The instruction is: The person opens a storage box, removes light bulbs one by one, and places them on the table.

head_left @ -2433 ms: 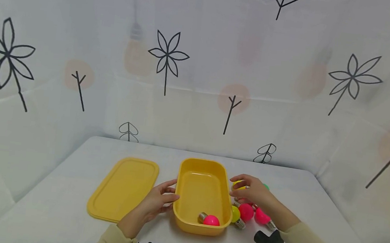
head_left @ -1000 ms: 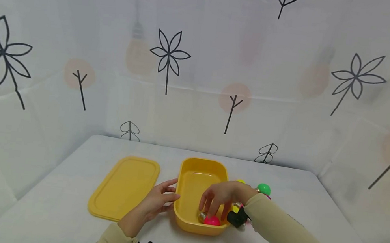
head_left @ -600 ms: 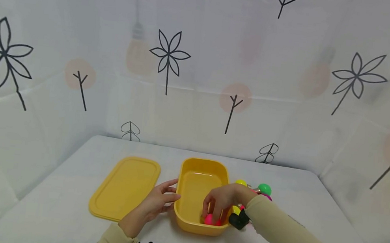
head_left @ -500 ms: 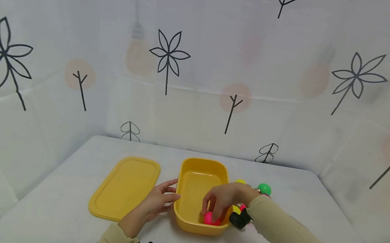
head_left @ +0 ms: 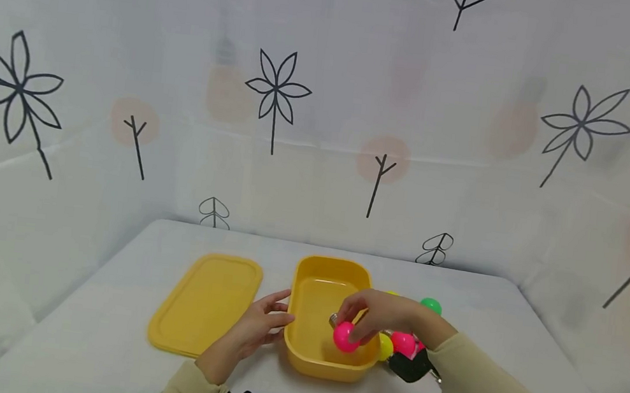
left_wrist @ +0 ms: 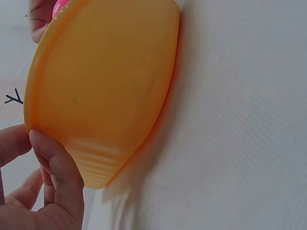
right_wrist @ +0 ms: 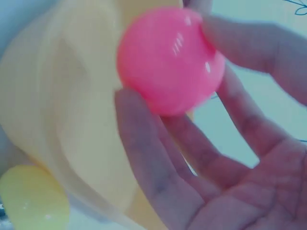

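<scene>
A pink light bulb (head_left: 346, 339) with a metal screw base is pinched between the fingertips and thumb of my right hand (head_left: 380, 313). It hangs over the near part of the yellow box (head_left: 325, 370). In the right wrist view the round pink bulb (right_wrist: 168, 62) sits between thumb and fingers, with the box's pale wall (right_wrist: 29, 86) behind it. My left hand (head_left: 255, 326) holds the box at its left side. The left wrist view has fingers of the left hand (left_wrist: 48, 177) pinching the box rim (left_wrist: 31, 96).
A flat yellow lid (head_left: 205, 307) lies on the white table left of the box. To the right, partly hidden by my right arm, are several loose bulbs, among them a yellow bulb (head_left: 385, 347), another pink bulb (head_left: 404, 343) and a green bulb (head_left: 431, 306).
My right hand moved from the loose bulbs into the box, took hold of the pink bulb lying there and lifted it. The left hand stays at the box's left side.
</scene>
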{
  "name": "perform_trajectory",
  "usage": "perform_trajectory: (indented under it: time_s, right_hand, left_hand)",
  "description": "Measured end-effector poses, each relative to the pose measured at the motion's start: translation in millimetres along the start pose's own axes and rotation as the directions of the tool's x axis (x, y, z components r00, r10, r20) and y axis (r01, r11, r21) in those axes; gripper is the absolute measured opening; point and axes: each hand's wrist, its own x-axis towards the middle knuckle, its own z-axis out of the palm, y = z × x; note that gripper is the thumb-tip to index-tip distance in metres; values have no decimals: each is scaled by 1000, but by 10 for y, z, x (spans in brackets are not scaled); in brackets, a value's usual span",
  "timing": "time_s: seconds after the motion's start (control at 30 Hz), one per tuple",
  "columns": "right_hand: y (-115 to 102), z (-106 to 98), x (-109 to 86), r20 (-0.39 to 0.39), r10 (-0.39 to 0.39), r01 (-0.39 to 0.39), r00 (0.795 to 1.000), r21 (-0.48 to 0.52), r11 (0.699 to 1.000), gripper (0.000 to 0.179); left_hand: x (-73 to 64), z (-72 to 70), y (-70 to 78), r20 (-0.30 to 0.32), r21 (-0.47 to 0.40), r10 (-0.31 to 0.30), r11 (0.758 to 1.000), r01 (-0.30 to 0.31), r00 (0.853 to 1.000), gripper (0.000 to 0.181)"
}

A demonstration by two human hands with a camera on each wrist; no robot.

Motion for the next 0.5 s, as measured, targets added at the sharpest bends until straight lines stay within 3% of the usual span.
perform_trajectory:
  time_s: [0.17, 0.33, 0.5]
  right_hand:
    - [26, 16, -128, -140, -52, 50, 989, -18, 999, 25]
    - [51, 46, -224, -290, -70, 62, 955, -35, 997, 32]
    - [131, 102, -325, -379, -107, 88, 919, -66, 994, 32]
  left_hand:
    - [9, 13, 2, -4, -2, 3, 1000, -3, 1000, 64]
    - [4, 14, 17, -2, 4, 6, 1000, -6, 1000, 63]
    - [3, 3, 28, 12, 22, 5, 1000, -6, 1000, 63]
